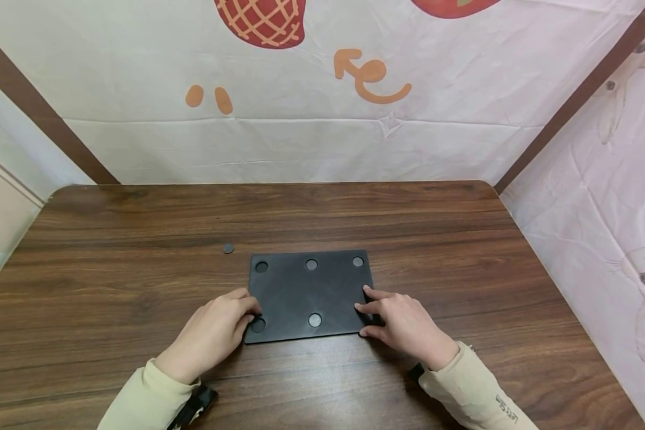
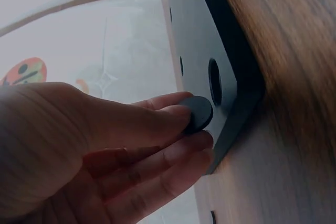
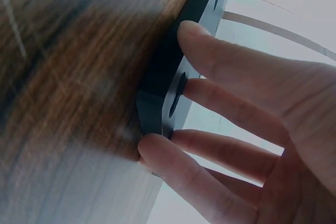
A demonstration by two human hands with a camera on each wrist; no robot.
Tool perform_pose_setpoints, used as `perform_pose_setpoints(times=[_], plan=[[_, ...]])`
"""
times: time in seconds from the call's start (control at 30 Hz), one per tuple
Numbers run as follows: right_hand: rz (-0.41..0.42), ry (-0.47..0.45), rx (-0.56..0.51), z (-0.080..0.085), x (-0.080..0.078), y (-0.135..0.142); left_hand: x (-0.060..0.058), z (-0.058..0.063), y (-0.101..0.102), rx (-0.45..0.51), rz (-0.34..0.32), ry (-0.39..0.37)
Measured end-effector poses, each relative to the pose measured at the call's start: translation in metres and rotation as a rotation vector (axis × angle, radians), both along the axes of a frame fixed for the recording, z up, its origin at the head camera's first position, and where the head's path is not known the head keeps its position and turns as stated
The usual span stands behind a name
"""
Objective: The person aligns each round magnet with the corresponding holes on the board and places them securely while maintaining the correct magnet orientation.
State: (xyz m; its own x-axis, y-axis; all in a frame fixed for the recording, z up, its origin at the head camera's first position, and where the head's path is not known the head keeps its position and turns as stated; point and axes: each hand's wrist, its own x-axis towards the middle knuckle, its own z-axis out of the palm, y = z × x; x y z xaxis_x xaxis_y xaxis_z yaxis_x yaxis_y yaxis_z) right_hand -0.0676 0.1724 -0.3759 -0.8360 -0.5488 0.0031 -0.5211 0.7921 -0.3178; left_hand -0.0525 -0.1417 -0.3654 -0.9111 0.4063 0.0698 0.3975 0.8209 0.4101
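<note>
A flat black rectangular plate (image 1: 295, 295) with round recesses lies on the wooden table, between both hands. At its front left corner, my left hand (image 1: 217, 328) pinches a small black disc (image 2: 200, 113) between thumb and fingers. The disc is tilted beside a corner recess (image 2: 215, 81), not in it. My right hand (image 1: 408, 325) holds the plate's right front corner, the thumb along the front edge and other fingers about the right side. One fingertip touches near the corner recess (image 3: 177, 98). In the head view that recess is hidden by the hand.
Another dark disc (image 1: 228, 248) lies on the table (image 1: 140, 239) beyond the plate's left back corner. Lighter grey circles show in the back middle, back right and front middle recesses; both left recesses look dark. A printed white curtain (image 1: 301, 143) hangs behind the table.
</note>
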Motion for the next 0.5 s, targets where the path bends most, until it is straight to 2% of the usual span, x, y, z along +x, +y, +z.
perform_pose_setpoints(times=[0.2,0.5], plan=[[-0.001,0.002,0.003,0.0,0.0004,-0.0001,0.0034,-0.0015,0.0041,0.013,-0.027,0.022],[0.0,0.005,-0.002,-0.0006,0.0004,0.0003,0.0028,-0.0042,0.0048,0.051,-0.033,-0.004]])
